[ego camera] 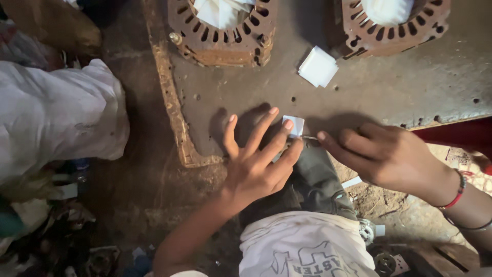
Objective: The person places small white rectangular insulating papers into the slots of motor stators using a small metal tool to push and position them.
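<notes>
- The left hand [253, 166] is pressing a small white paper slip [295, 125] flat on the grey metal desk [389, 82]; its fingers are spread, released, grasping nothing.
- The right hand [382, 156] is pinching a thin metal tool [309, 137] at the slip's edge, fingers clenched.
- Judgement: slip being trimmed or creased; next move needs steady hold-down.
- A stack of white slips [318, 66] is lying nearby, below two rusty motor stators [223, 31].

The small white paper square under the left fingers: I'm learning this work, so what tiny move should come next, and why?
Probably keep the left hand pressing the small white paper square flat on the grey metal plate. The right hand holds a thin metal tool with its tip at the square's lower edge, so a loose square would likely slip.
</notes>
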